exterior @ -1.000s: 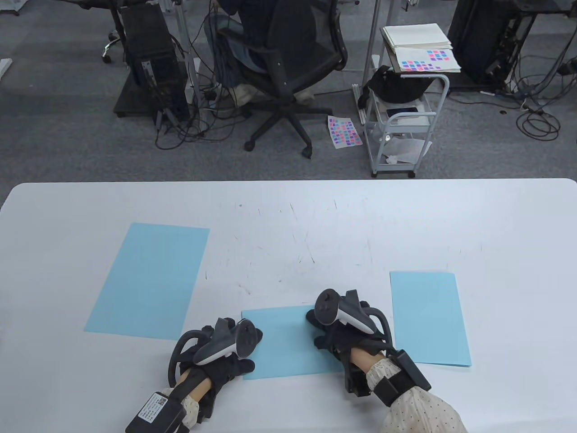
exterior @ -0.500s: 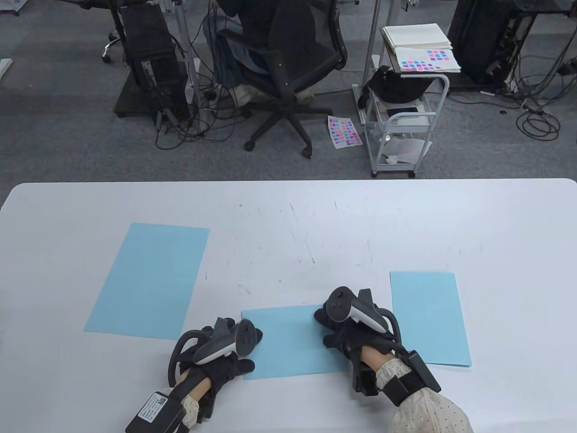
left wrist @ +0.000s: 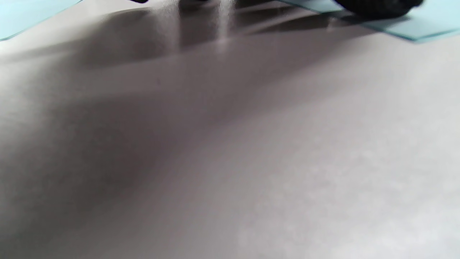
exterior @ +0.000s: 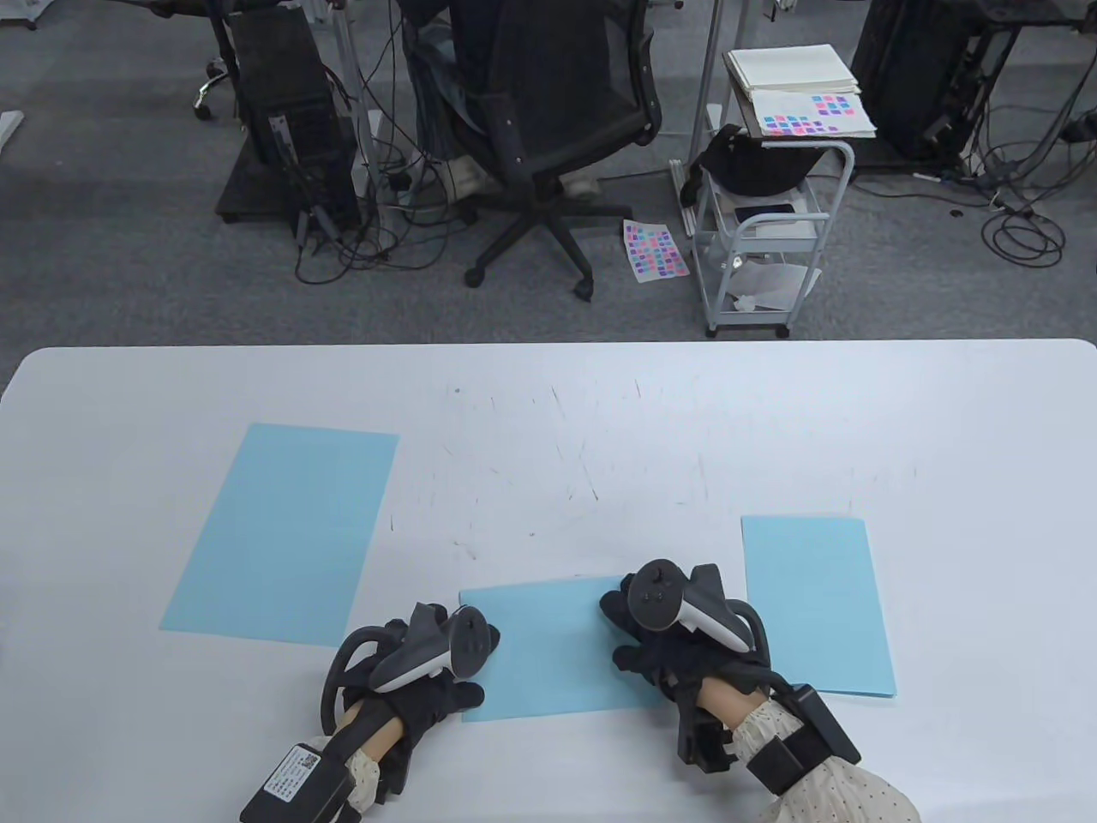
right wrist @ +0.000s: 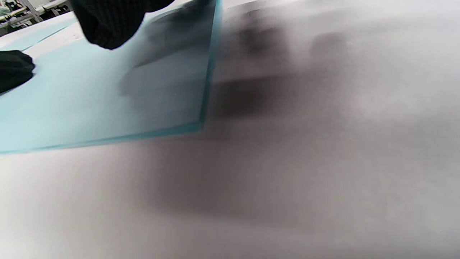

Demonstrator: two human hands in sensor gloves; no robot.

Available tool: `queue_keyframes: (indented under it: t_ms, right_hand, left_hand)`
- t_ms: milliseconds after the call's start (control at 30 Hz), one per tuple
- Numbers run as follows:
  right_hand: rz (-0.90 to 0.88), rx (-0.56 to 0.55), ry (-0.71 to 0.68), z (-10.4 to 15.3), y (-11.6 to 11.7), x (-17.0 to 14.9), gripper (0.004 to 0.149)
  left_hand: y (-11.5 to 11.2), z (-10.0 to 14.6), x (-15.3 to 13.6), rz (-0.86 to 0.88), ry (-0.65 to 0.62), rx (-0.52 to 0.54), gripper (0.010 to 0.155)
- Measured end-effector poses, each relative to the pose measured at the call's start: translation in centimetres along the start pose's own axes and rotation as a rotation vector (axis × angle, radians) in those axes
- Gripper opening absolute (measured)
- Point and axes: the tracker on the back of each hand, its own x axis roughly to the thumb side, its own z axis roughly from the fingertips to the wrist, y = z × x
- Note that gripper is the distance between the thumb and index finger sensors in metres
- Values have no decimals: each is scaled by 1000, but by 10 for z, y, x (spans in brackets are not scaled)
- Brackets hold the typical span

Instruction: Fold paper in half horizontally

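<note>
A folded light-blue paper (exterior: 548,651) lies flat at the table's near middle. My left hand (exterior: 470,669) rests on its left edge, fingers mostly hidden under the tracker. My right hand (exterior: 619,630) presses on the paper's right part, fingertips near its far right corner. In the right wrist view the paper (right wrist: 90,100) shows its near right corner, with a black gloved fingertip (right wrist: 107,25) on it and my left hand's fingers (right wrist: 14,70) at the far side. In the left wrist view a paper edge (left wrist: 424,25) shows under a fingertip (left wrist: 373,5).
A larger unfolded blue sheet (exterior: 283,531) lies at the left of the white table (exterior: 548,411). A folded blue sheet (exterior: 814,600) lies just right of my right hand. Beyond the far edge are an office chair (exterior: 548,129) and a cart (exterior: 771,214).
My right hand has slid to the right along the folded paper, towards its right edge. My left hand and the paper have stayed in place.
</note>
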Motion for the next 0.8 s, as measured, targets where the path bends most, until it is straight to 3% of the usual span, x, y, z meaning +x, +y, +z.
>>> queue_keyframes:
  t_ms: [567, 800]
  right_hand:
    - [114, 36, -46, 1, 19, -3, 67]
    - [110, 48, -39, 2, 18, -3, 67]
  left_hand:
    - [3, -3, 2, 2, -1, -10, 72]
    - [11, 1, 16, -92, 3, 43, 72]
